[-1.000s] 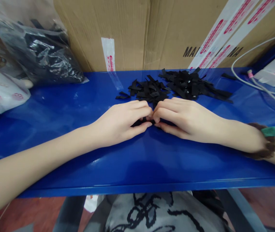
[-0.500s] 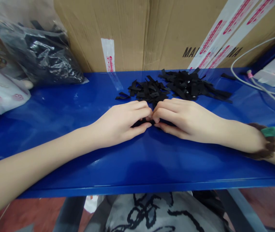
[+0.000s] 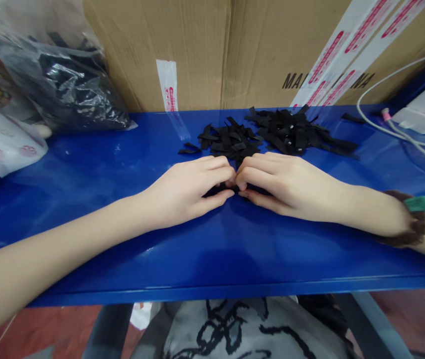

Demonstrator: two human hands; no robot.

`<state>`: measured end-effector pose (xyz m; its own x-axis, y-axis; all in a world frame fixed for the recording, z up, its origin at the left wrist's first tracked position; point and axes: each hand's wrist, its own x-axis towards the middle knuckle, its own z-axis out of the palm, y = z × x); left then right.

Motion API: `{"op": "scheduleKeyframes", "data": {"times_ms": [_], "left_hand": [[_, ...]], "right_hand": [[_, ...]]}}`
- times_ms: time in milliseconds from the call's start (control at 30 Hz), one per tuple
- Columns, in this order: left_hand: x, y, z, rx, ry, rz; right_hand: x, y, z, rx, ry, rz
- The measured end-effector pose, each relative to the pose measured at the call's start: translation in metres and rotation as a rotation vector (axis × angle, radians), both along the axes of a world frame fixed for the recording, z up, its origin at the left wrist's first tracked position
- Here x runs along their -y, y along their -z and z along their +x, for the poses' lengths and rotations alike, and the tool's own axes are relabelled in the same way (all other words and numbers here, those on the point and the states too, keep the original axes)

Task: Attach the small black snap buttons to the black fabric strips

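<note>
1. Head view, and both hands meet mid-worktop (image 3: 197, 259): the left hand (image 3: 193, 187) and the right hand (image 3: 294, 182) come almost knuckle to knuckle, just on the near side of a left pile (image 3: 230, 142) and a right pile (image 3: 290, 132) of black strips.
2. Fingers (image 3: 219, 174) curled inward on both sides, thumbs tucked up close, and they're pinching a black piece (image 3: 215, 189) right where the two hands meet. How firm is that hold? Can't tell; the knuckles cover most of it.
3. What could go wrong from here? A slip looks the likeliest trouble: the piece seems small, the fingers crowd it, and one hand tugging harder than the other could pull it free. The left pile sits right beyond the knuckles, too, so a push toward the far side could scatter it into the right pile, close alongside.
4. Now the look of that piece: only a dark sliver shows, matt black, its ends and outline hidden. It seems of a kind with the strips, which are flat, short and cloth-like, lying every which way, with small pale round marks in the right pile.
</note>
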<state>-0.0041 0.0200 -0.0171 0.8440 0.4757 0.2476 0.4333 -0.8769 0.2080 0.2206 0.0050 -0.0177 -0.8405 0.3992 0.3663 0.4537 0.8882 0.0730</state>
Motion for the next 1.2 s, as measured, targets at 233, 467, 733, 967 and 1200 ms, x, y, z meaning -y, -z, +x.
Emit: {"op": "scheduleKeyframes", "data": {"times_ms": [233, 467, 733, 967, 1200], "left_hand": [[0.0007, -0.0008, 0.0008, -0.014, -0.003, -0.002], [0.0007, -0.0013, 0.0004, -0.014, -0.002, -0.007], [-0.0005, 0.0001, 0.0002, -0.006, 0.01, 0.025], [-0.0016, 0.0021, 0.0008, 0.073, -0.007, 0.1], [0.0001, -0.0007, 0.0026, 0.172, -0.02, 0.135]], "right_hand": [[0.0, 0.0002, 0.0008, -0.004, -0.003, -0.004], [0.0003, -0.0009, 0.0002, 0.001, -0.003, -0.006], [0.0, -0.0009, 0.0003, -0.019, -0.02, 0.042], [0.001, -0.0031, 0.0018, -0.056, -0.021, 0.115], [0.0034, -0.0046, 0.0036, -0.13, -0.056, 0.111]]}}
